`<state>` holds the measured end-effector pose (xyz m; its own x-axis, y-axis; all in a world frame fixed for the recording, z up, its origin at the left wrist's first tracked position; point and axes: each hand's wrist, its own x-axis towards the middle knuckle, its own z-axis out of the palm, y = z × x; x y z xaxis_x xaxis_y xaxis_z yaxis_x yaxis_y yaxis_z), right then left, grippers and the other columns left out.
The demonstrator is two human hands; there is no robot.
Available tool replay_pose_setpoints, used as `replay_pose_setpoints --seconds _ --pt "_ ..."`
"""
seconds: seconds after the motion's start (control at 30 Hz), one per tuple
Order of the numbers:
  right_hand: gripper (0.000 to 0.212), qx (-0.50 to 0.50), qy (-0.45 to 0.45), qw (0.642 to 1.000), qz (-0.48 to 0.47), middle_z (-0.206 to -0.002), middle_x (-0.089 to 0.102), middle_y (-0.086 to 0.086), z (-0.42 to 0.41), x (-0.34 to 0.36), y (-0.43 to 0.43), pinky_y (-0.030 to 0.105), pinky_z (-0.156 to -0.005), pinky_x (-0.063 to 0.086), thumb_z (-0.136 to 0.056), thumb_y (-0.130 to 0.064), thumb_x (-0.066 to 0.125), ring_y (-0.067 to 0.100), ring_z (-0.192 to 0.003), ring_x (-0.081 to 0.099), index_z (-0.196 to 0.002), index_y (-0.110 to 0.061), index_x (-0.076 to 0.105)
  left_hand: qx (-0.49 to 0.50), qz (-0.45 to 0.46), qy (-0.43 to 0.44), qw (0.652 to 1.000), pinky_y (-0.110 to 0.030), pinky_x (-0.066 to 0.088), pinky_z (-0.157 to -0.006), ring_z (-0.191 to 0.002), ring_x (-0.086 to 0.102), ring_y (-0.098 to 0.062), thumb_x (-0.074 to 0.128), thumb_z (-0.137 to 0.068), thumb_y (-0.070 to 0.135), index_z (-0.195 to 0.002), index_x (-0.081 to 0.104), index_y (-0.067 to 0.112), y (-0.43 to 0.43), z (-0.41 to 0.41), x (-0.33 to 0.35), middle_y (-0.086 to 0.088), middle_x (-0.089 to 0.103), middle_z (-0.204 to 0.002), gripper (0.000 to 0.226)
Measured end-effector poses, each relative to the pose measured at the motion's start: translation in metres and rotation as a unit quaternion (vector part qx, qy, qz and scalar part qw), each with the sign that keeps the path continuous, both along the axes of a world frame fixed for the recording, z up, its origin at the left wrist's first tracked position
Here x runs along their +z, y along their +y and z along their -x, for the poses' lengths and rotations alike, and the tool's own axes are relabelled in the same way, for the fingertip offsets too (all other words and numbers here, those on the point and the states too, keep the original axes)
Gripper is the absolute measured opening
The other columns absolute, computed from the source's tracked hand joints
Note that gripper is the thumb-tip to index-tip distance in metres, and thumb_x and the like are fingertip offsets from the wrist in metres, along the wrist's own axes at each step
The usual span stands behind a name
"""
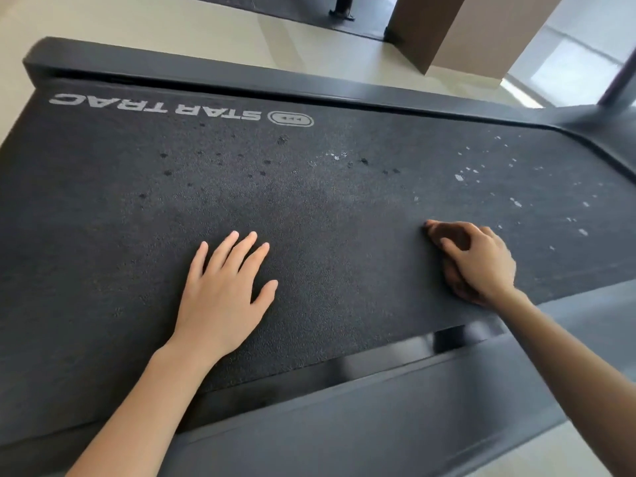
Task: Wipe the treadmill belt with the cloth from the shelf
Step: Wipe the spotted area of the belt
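The belt runs dark and grainy across the view, between grey rails; the left hand lies flat on it, palm down, fingers straight and slightly spread; the right hand rests on the belt well to the right, near its near edge, fingers curled under; whether they pinch a cloth I cannot tell; pale specks and dark spots dot the belt beyond the hands.

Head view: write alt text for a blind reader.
Two bare hands rest on a black treadmill belt: left hand flat, fingers spread; right hand curled, perhaps over something dark. Dark spots and pale flecks dot the belt beyond them.
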<state>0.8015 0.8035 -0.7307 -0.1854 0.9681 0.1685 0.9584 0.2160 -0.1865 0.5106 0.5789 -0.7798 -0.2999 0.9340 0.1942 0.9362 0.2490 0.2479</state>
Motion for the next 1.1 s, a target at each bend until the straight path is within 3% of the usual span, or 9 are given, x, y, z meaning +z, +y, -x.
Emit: replay_pose_setpoints --seconds 0.13,0.27,0.37,0.43,0.53,0.63,0.73,0.87,1.1 --pt "0.04 -0.049 -0.018 0.999 -0.013 -0.118 0.058 0.012 0.003 -0.006 -0.006 0.04 -0.085 0.043 -0.09 -0.048 0.054 0.036 -0.109 0.053 -0.123 -0.027 0.059 0.002 0.001 -0.009 1.0 -0.059 0.028 -0.106 -0.132 0.041 -0.031 0.039 -0.087 0.043 -0.129 0.057 0.009 0.007 -0.01 0.01 -0.011 0.051 -0.138 0.057" --pt "0.041 0.067 -0.02 0.996 -0.047 -0.113 0.06 0.005 0.041 -0.01 -0.055 0.036 -0.084 0.042 -0.089 -0.052 0.055 0.029 -0.104 0.055 -0.122 -0.029 0.059 -0.055 0.002 -0.003 0.998 -0.056 0.022 -0.112 -0.138 0.033 -0.027 0.055 -0.091 0.034 -0.136 0.051 0.011 0.028 -0.04 0.021 -0.006 0.044 -0.146 0.05" --pt "0.039 0.175 -0.016 0.982 -0.072 -0.112 0.061 -0.001 0.048 -0.012 -0.088 0.034 -0.081 0.043 -0.089 -0.05 0.056 0.024 -0.101 0.055 -0.124 -0.033 0.058 -0.077 0.024 -0.001 0.997 -0.047 0.007 -0.116 -0.145 0.013 -0.02 0.043 -0.095 0.042 -0.148 0.03 0.019 0.05 -0.068 0.03 0.001 0.023 -0.157 0.059" --pt "0.039 0.183 -0.02 0.981 -0.057 -0.114 0.059 -0.004 0.03 -0.009 -0.082 0.033 -0.079 0.043 -0.09 -0.05 0.055 0.021 -0.106 0.054 -0.125 -0.036 0.056 -0.073 0.031 -0.006 0.997 -0.046 0.006 -0.117 -0.146 0.01 -0.019 0.036 -0.096 0.045 -0.149 0.026 0.019 0.058 -0.078 0.022 0.002 0.019 -0.157 0.06" --pt "0.036 0.068 -0.023 0.997 -0.024 -0.117 0.058 -0.002 -0.027 -0.005 -0.038 0.034 -0.082 0.042 -0.09 -0.049 0.056 0.023 -0.113 0.052 -0.123 -0.036 0.056 -0.08 0.016 -0.005 0.997 -0.052 0.02 -0.113 -0.14 0.029 -0.027 0.028 -0.094 0.047 -0.14 0.045 0.012 0.051 -0.08 0.007 -0.005 0.039 -0.149 0.06" --pt "0.04 -0.102 0.045 0.994 0.013 -0.123 0.059 0.005 -0.074 0.001 0.004 0.038 -0.089 0.042 -0.089 -0.049 0.056 0.03 -0.117 0.052 -0.124 -0.03 0.057 -0.093 -0.005 -0.001 0.996 -0.055 0.03 -0.106 -0.132 0.043 -0.031 0.026 -0.089 0.047 -0.13 0.057 0.009 0.05 -0.076 0.003 -0.009 0.052 -0.139 0.064" --pt "0.043 -0.15 0.009 0.989 -0.005 -0.124 0.057 0.014 -0.063 -0.006 0.013 0.041 -0.092 0.041 -0.09 -0.047 0.053 0.036 -0.115 0.051 -0.124 -0.021 0.057 -0.093 -0.009 -0.002 0.996 -0.057 0.033 -0.104 -0.129 0.045 -0.034 0.029 -0.087 0.047 -0.126 0.059 0.007 0.053 -0.078 0.005 -0.011 0.054 -0.135 0.064" --pt "0.04 -0.035 -0.057 0.996 -0.06 -0.119 0.057 0.012 -0.012 -0.012 -0.026 0.039 -0.089 0.039 -0.092 -0.046 0.052 0.035 -0.109 0.051 -0.124 -0.021 0.056 -0.087 0.004 0.004 0.996 -0.061 0.032 -0.102 -0.128 0.045 -0.037 0.028 -0.086 0.048 -0.126 0.058 0.003 0.054 -0.083 0.003 -0.015 0.053 -0.135 0.067" --pt "0.04 0.199 -0.054 0.972 -0.117 -0.101 0.062 0.003 0.014 -0.018 -0.083 0.035 -0.072 0.048 -0.086 -0.046 0.051 0.028 -0.085 0.058 -0.118 -0.025 0.062 -0.093 0.012 0.017 0.995 -0.06 0.029 -0.104 -0.132 0.04 -0.036 0.028 -0.086 0.049 -0.13 0.055 0.003 0.053 -0.082 0.004 -0.014 0.05 -0.139 0.068"
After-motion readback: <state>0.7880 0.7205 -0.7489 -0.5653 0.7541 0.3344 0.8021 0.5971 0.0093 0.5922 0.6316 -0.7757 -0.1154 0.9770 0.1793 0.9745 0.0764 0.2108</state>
